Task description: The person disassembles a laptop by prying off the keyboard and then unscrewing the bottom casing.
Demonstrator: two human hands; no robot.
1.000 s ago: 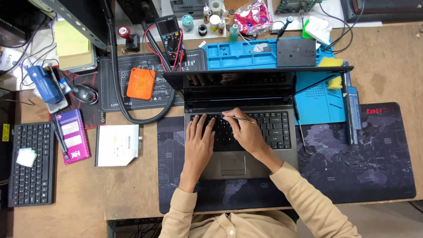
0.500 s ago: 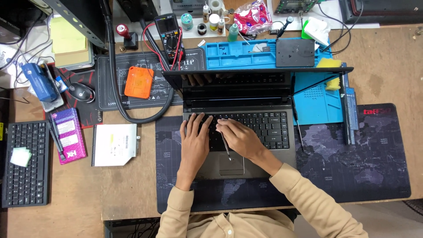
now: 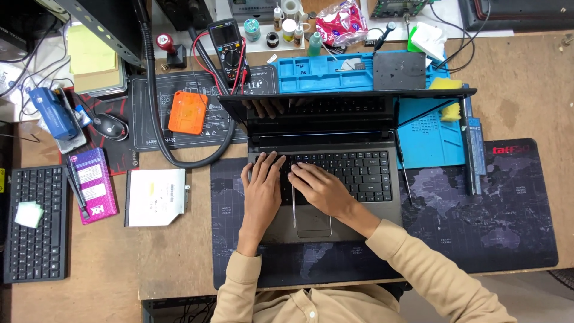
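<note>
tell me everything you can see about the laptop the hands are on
The laptop is grey-bodied with a black keyboard and a dark, unlit screen, lid open and tilted back. It sits on a dark map-printed desk mat, in front of a blue work mat. The left hand and right hand rest on its keys. A thin metal tool lies across the palm rest by the touchpad, under the right hand.

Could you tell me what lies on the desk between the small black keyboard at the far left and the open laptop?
In the head view, a purple box and a white optical drive lie between the keyboard and the laptop.
</note>
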